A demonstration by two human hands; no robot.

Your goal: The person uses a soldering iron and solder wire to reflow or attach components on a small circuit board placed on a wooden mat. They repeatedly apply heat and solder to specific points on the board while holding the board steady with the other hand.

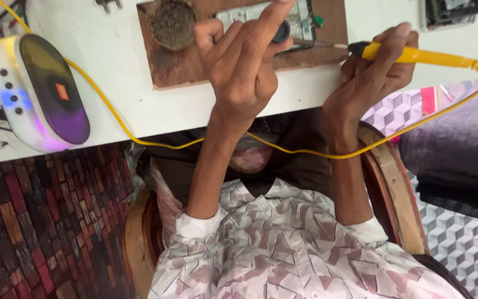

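Two hands, right hand (369, 75) gripping soldering iron (410, 54)

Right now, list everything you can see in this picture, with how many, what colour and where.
Soldering iron: one, yellow handle, in the right hand, tip toward the board.
Cord: one, yellow, running across the table edge and looping back to the iron.
Wooden board: one, brown, on the table at top centre.
Opened phone: one, silvery, lying on the board.
Round pad: one, dark brown, on the board's left end.
Speaker: one, white with dark glowing front, left on the table.
Table: one, white, across the top.
Chair: one, wooden, under the person.
Left hand: over the board, holding a small black tool.
Right hand: gripping the iron.
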